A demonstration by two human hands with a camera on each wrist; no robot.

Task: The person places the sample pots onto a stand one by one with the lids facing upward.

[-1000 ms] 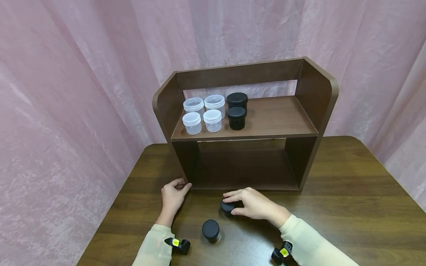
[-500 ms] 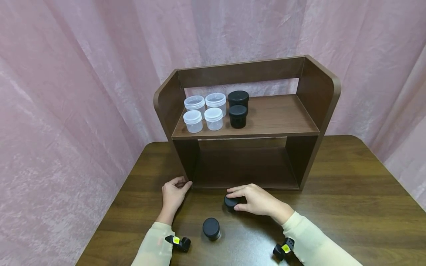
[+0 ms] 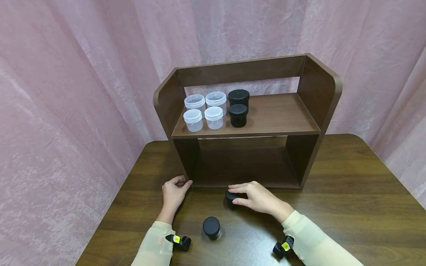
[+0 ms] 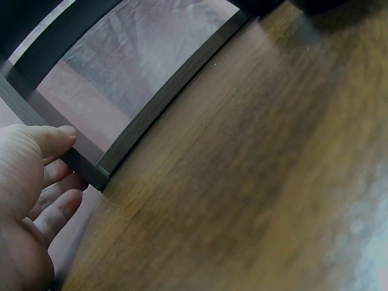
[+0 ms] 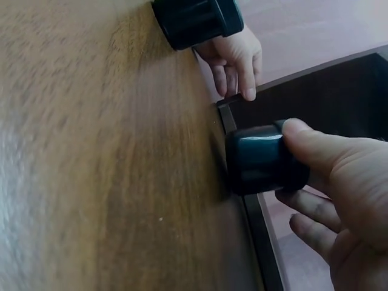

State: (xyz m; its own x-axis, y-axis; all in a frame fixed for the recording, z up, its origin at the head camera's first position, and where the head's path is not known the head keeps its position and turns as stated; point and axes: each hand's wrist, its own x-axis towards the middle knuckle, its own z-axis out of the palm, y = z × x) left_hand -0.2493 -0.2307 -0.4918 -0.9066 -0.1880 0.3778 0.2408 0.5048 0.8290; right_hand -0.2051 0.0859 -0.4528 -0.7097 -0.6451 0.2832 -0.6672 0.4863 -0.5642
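Observation:
My left hand pinches the front lower left corner of a brown two-tier shelf; in the left wrist view, thumb and fingers lie on either side of its side panel. With thumb and fingers, my right hand holds a small black jar by its lid end, just in front of the shelf's lower edge. That jar is upright, low over the table; whether it touches the wood is hard to tell. A second black-lidded jar stands on the table between my forearms.
On the upper tier stand several white-lidded clear jars at the left, with two black jars beside them. The lower tier has a dark floor. A pink curtain hangs behind the wooden table.
My right hand has moved the black jar away from me, closer to the shelf's front edge. The left hand stays at the corner. The head view has shifted slightly.

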